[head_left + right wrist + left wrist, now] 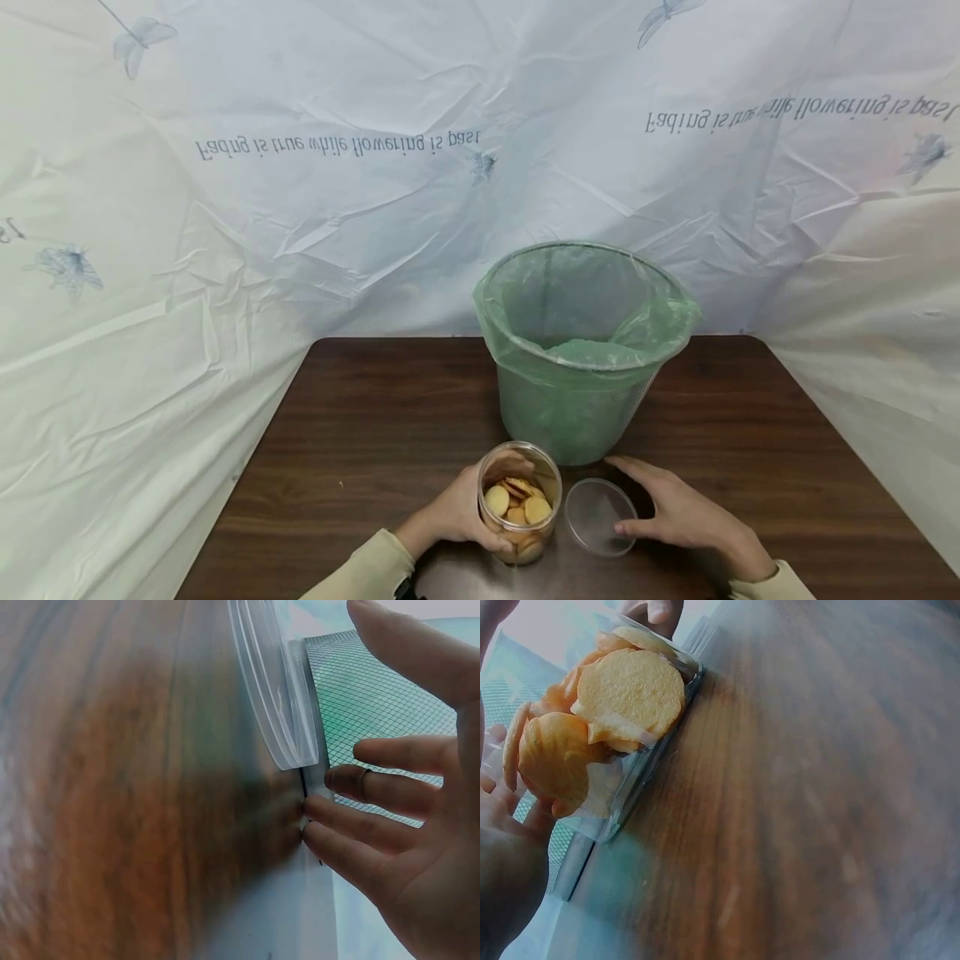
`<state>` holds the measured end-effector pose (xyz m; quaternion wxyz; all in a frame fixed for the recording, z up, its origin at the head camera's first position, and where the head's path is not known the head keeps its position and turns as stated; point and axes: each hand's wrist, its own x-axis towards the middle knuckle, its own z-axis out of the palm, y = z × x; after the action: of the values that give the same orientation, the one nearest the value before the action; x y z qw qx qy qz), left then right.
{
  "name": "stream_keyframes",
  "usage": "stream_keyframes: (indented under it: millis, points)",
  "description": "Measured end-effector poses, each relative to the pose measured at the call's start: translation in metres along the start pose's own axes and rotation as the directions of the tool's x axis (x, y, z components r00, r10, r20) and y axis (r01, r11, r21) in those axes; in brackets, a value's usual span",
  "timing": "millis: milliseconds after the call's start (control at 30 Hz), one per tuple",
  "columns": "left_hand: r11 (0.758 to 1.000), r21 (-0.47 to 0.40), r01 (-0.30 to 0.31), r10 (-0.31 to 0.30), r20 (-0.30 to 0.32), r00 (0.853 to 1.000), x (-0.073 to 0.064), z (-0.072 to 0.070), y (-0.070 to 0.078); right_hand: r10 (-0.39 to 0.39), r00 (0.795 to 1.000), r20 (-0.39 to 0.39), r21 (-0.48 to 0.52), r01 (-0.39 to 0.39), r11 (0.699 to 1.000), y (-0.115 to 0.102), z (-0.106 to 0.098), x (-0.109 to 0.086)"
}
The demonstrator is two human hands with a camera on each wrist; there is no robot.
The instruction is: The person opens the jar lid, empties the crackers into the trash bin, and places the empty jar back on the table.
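Note:
A clear plastic jar (556, 482) of round yellow-brown biscuits (517, 504) stands without its lid near the front of the table. My left hand (459, 510) grips it from the left, fingers and thumb curved around the wall. The left wrist view shows the biscuits (630, 694) close up through the clear side. Just right of the jar, a round transparent lid (592, 518) lies on the wood. Around its right side my right hand (678, 510) spreads, thumb and fingers apart, holding nothing. In the right wrist view its fingers are relaxed beside the lid (274, 690).
Behind the jar and lid stands a mesh waste bin (570, 417) lined with a green translucent bag (495, 333). The dark wooden table (375, 425) reaches back to a white printed sheet (375, 217), which also hangs along both sides.

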<state>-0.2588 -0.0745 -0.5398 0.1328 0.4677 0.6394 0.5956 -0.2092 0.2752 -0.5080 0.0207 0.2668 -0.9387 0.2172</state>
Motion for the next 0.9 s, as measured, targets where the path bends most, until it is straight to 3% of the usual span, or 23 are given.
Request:
stream_keyframes:
  millis: [200, 467, 667, 900]
  points:
    - [1.0, -0.02, -0.005, 0.005, -0.01, 1.0, -0.002, 0.001, 0.001, -0.02, 0.997, -0.069, 0.015, 0.021, 1.0, 0.004, -0.004, 0.002]
    - [1.0, 0.011, 0.002, -0.002, -0.004, 1.0, -0.001, 0.0, 0.002, 0.034, 0.992, -0.122, 0.021, -0.032, 0.999, 0.005, -0.013, 0.002]
    - [1.0, 0.027, -0.003, 0.003, -0.009, 1.0, 0.002, -0.001, 0.002, 0.032, 0.979, -0.199, 0.006, -0.031, 0.999, 0.009, -0.019, 0.005]
    - [0.999, 0.04, 0.003, -0.003, -0.002, 1.0, 0.0, -0.001, 0.001, 0.108, 0.961, -0.254, 0.084, -0.089, 0.992, 0.012, -0.027, 0.004]
